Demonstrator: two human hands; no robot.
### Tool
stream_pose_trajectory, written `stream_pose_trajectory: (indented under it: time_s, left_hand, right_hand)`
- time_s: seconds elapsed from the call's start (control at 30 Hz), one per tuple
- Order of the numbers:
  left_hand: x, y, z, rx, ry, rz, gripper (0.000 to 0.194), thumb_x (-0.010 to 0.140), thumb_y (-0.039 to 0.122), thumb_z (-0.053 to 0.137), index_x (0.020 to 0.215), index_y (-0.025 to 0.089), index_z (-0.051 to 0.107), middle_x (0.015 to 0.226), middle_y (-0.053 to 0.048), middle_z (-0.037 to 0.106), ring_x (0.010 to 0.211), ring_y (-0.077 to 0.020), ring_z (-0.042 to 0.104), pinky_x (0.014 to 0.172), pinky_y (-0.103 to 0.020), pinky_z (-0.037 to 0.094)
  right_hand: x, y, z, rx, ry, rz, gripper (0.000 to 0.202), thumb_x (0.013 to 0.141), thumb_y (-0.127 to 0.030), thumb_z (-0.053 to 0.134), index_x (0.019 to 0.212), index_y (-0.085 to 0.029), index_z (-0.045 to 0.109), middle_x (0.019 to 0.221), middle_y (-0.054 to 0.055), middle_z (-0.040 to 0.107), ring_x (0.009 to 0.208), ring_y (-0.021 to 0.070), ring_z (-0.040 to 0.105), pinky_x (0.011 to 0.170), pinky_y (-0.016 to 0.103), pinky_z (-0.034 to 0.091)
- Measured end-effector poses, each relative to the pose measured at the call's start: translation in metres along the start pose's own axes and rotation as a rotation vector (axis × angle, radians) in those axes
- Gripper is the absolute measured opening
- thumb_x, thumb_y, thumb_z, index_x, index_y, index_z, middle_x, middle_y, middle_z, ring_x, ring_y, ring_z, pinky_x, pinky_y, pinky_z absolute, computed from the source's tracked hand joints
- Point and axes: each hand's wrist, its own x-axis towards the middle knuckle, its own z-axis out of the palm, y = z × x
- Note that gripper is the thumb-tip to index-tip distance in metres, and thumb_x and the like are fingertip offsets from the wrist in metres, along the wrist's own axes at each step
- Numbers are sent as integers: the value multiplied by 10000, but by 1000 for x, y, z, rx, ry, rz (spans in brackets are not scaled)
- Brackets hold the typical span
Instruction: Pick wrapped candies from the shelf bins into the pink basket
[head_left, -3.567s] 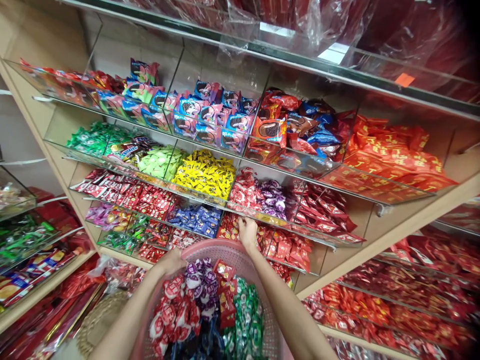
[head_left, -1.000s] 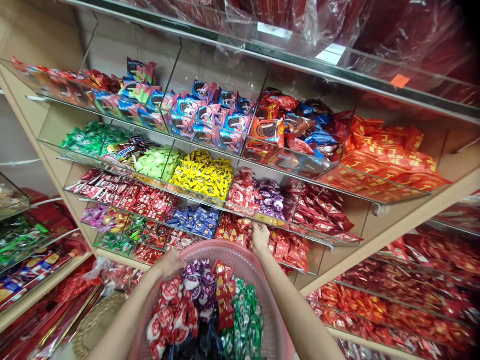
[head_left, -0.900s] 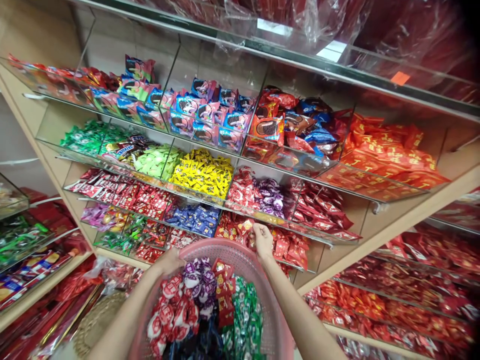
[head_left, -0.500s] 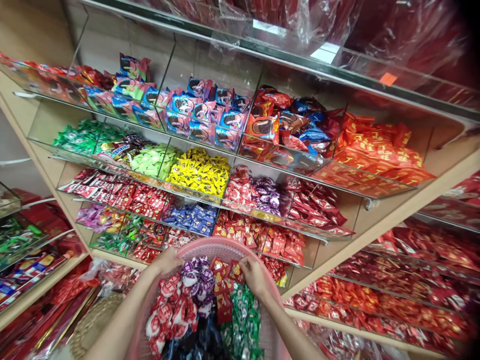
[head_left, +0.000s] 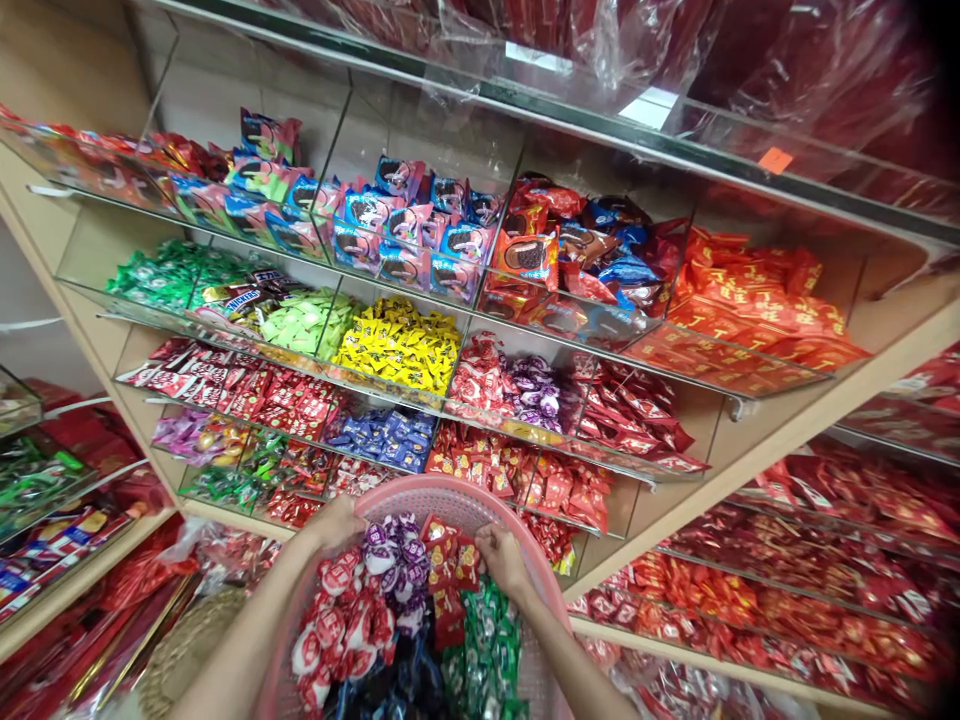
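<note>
A pink plastic basket (head_left: 420, 492) is in front of me at the bottom of the view. My left hand (head_left: 339, 522) is closed on its rim at the left. Inside, my right hand (head_left: 501, 556) has curled fingers, their tips beside the small red candy packets (head_left: 448, 560); whether anything is pinched there is hidden. Red-and-white wrapped candies (head_left: 341, 620) fill the basket's left side, with purple-and-white candies (head_left: 396, 560) beside them. Green wrapped candies (head_left: 484, 640) lie below my right hand, and dark-wrapped pieces (head_left: 397, 680) lie at the near middle.
Beyond the basket rises a tiered candy shelf with clear dividers, holding yellow packets (head_left: 401, 345), blue packets (head_left: 382, 437), cookie packs (head_left: 405, 215) and orange-red packets (head_left: 757, 290). More red goods (head_left: 825, 530) line the right shelves. A woven basket (head_left: 187, 650) stands lower left.
My right hand has shifted slightly right and down, its fingers curling more. The red packet by its fingertips sits slightly lower and to the left. My left hand stays on the rim.
</note>
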Motion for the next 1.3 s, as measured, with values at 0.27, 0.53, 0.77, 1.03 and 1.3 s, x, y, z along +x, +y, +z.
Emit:
stream_pose_trajectory:
  time_s: [0.27, 0.53, 0.77, 1.03, 1.3]
  left_hand:
    - [-3, 5, -1, 24, -1, -30, 196, 601, 313, 459, 630, 120, 474, 522, 15, 415, 475, -78, 369, 433, -186, 236]
    - [0, 0, 0, 2, -1, -20, 208, 582, 333, 454, 578, 126, 440, 506, 16, 381, 459, -77, 341, 434, -193, 244]
    - [-1, 2, 0, -41, 7, 38, 166, 573, 282, 434, 580, 118, 458, 510, 20, 367, 476, -71, 341, 452, -181, 250]
    - [-6, 8, -1, 26, 45, -12, 145, 577, 262, 447, 555, 119, 442, 492, 24, 339, 458, -64, 301, 436, -184, 217]
    - [2, -2, 1, 41, 32, 30, 182, 579, 298, 456, 575, 117, 463, 514, 16, 384, 487, -75, 349, 462, -186, 242]
  right_hand:
    - [-7, -33, -12, -369, 196, -197, 218, 796, -253, 358, 825, -185, 563, 673, 44, 613, 565, 153, 555, 530, 234, 365]
    - [40, -70, -28, -329, 395, -232, 214, 751, -256, 406, 872, -173, 563, 758, 45, 617, 686, 154, 556, 639, 237, 371]
    - [91, -49, -23, -123, 455, 35, 201, 586, -350, 595, 628, -195, 473, 538, -2, 552, 519, 146, 527, 510, 232, 351]
    - [101, -44, -17, 73, 430, 138, 300, 521, -391, 641, 500, -212, 401, 420, -45, 464, 431, 109, 449, 438, 221, 318]
    - [99, -50, -16, 207, 354, 169, 317, 466, -360, 674, 451, -197, 403, 387, -57, 438, 367, 76, 372, 418, 228, 319]
